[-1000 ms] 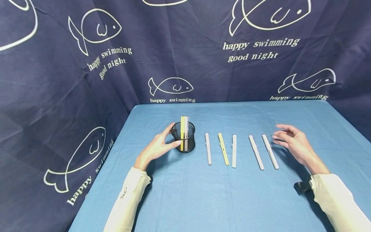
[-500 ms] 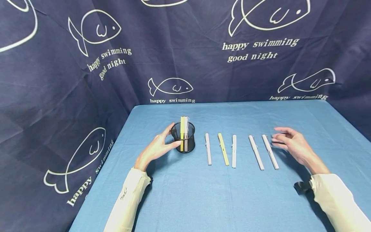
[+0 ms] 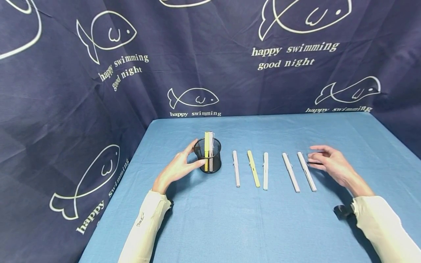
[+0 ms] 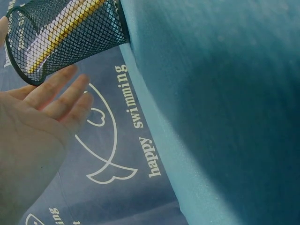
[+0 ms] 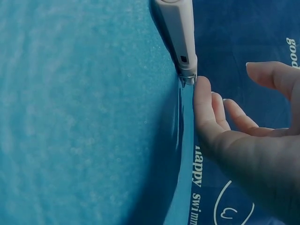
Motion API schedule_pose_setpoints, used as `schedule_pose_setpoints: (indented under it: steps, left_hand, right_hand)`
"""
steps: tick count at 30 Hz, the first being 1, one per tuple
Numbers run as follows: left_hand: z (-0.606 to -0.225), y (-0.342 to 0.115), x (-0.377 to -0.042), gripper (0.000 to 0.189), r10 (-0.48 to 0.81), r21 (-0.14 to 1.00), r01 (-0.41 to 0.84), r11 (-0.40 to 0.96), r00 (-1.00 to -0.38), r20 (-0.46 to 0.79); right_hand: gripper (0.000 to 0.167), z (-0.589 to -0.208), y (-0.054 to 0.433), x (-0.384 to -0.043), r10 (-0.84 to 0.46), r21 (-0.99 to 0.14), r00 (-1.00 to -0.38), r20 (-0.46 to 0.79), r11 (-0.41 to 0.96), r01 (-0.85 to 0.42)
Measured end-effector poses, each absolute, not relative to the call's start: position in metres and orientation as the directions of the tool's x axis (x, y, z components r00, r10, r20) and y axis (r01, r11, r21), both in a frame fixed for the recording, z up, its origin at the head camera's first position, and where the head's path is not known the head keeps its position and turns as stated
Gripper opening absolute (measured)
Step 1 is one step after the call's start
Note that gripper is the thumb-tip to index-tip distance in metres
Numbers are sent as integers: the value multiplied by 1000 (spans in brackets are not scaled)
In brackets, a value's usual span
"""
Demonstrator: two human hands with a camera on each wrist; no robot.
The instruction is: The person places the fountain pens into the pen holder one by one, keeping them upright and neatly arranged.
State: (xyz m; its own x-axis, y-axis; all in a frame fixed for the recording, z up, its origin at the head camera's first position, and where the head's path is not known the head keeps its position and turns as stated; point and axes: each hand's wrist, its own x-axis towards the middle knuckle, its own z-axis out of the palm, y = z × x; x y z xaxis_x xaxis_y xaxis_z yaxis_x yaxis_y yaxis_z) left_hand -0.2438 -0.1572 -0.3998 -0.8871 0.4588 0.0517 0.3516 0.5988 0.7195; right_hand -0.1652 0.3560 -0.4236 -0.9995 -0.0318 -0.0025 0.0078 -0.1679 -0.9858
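My left hand holds a black mesh pen holder at its left side, thumb at the front and fingers behind. Inside stand a yellow pen and a pale pen, caps above the rim. In the left wrist view the mesh cup has fingertips along its side. My right hand hovers, fingers loosely bent, just right of the rightmost white pen. The right wrist view shows that pen's clip end beside a fingertip, with nothing between thumb and fingers.
Between the hands lie a pale pinkish pen, a yellow pen, a white pen and another white pen. All rest on a blue tablecloth. A dark fish-print curtain rises behind and at the left.
The right hand has drifted slightly left toward the rightmost pen. The left hand, the pen holder and the pens stay where they were.
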Motion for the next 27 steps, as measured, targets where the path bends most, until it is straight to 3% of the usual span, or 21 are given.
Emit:
schedule_pose_setpoints:
  steps: [9,22,27]
  left_hand:
    - [-402,-157,-245,92,458,720,355,596,-887,58]
    - [-403,-158,-246,92,456,735,337,588,-889,43]
    - [-403,-157,-246,92,458,738,336,585,-888,41]
  right_hand:
    - [22,-425,355,-165,-29,-996,-998,-52,-66,54]
    - [37,-422,352,-167,-20,-976,-991,-135,174,129]
    - [36,-423,352,-167,-27,-969,-987,-155,197,147]
